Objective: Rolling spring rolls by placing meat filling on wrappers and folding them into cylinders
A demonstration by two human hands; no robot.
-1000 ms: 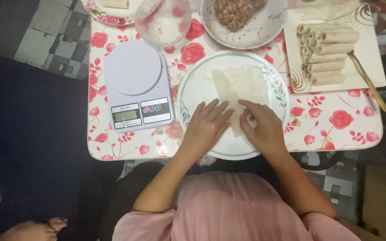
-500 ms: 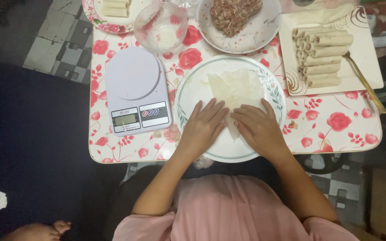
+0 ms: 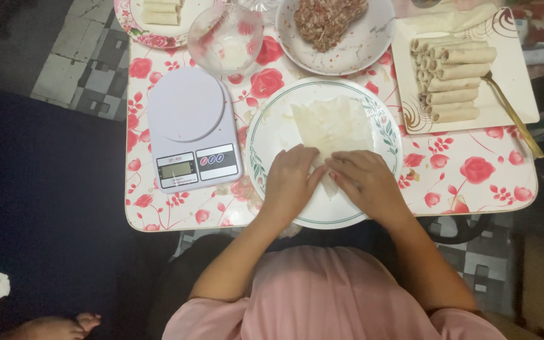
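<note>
Partly hidden wrapper (image 3: 334, 126) on plate (image 3: 272, 126), left hand (image 3: 291, 182), right hand (image 3: 363, 182) pressing flat, neither grip closed

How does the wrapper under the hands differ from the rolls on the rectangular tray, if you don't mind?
The wrapper lies mostly flat and spread on the round plate; the rolls are tight cylinders, stacked side by side on the tray. Both hands, left hand and right hand, press the wrapper; nobody touches the rolls. Both look pale.

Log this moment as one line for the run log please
left hand: on wrapper | right hand: on wrapper | wrapper: flat on plate, near edge under fingers | scale: left of plate | finished rolls: tray, upper right
</note>
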